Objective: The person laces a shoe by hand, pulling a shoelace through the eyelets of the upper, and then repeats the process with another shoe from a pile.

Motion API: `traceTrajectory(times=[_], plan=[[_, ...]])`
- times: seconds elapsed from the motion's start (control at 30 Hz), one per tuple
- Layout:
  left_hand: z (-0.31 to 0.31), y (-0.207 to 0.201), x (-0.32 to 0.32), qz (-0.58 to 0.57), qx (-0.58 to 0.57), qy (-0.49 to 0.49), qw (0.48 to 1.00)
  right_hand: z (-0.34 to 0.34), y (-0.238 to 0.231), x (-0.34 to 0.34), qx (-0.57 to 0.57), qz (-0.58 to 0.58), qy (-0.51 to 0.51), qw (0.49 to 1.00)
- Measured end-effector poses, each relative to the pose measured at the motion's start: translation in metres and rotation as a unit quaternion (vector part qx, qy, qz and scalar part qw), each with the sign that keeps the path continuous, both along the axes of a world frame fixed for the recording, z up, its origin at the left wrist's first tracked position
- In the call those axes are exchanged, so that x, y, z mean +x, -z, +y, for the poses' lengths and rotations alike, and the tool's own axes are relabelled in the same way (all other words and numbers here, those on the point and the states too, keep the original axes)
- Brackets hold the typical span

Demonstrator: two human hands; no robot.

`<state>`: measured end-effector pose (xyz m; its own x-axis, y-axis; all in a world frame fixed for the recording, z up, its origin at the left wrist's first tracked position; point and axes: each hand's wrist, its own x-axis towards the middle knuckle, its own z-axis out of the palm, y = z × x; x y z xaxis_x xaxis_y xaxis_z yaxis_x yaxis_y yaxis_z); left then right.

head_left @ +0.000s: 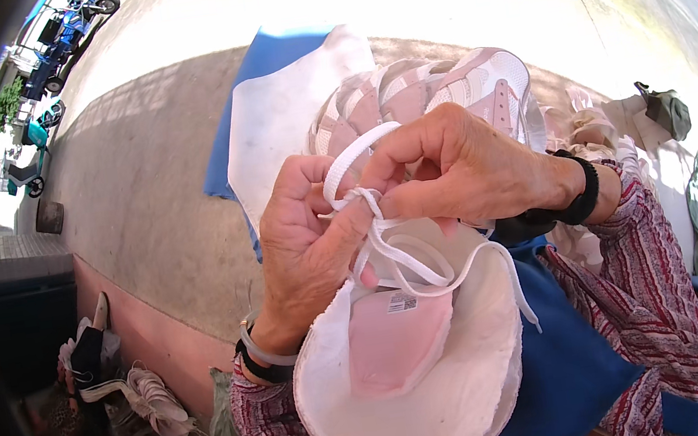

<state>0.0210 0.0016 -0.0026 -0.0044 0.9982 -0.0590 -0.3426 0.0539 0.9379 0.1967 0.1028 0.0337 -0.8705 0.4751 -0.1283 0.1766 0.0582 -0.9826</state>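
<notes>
A white flat shoelace (352, 163) is pinched between my two hands, with a loop standing up and a crossing or knot at the fingertips. My left hand (303, 237) closes thumb and finger on the lace from the left. From the right, my right hand (469, 158) grips it with thumb and curled forefinger. Below them lies an unsoled white shoe upper (420, 425), its wide opening facing me. Inside it a pink tongue (397, 348) with a small label shows. One loose lace end hangs over the upper's right side. The upper's toe is hidden behind my hands.
Several pink-and-white shoe uppers (403, 96) lie overlapped just beyond my hands, beside a white sheet (273, 113) on blue cloth (278, 49). More uppers (160, 402) sit in a pile at lower left. A blue cloth (552, 350) covers my lap. Parked vehicles stand far left.
</notes>
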Motion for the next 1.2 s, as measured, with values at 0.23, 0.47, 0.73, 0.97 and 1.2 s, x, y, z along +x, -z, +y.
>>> traceTrajectory(times=[0.23, 0.47, 0.73, 0.97, 1.2], plan=[[-0.006, 0.001, -0.002, -0.01, 0.018, 0.002, 1.0, 0.011, -0.003, -0.003, 0.283, 0.039, 0.039, 0.957], [-0.002, -0.002, -0.004, -0.015, -0.019, 0.002, 1.0, 0.006, -0.001, -0.001, 0.009, -0.031, -0.062, 0.998], [-0.003, 0.0, -0.005, -0.035, -0.014, 0.024, 0.999, 0.008, 0.008, 0.001, 0.568, 0.014, -0.006, 0.823], [-0.007, -0.001, -0.002, -0.062, -0.023, -0.01, 0.998, 0.023, -0.008, -0.001, 0.465, 0.066, 0.07, 0.88], [-0.005, 0.005, -0.01, -0.08, 0.0, 0.02, 0.997, 0.027, -0.025, 0.0, 0.02, 0.055, 0.041, 0.997]])
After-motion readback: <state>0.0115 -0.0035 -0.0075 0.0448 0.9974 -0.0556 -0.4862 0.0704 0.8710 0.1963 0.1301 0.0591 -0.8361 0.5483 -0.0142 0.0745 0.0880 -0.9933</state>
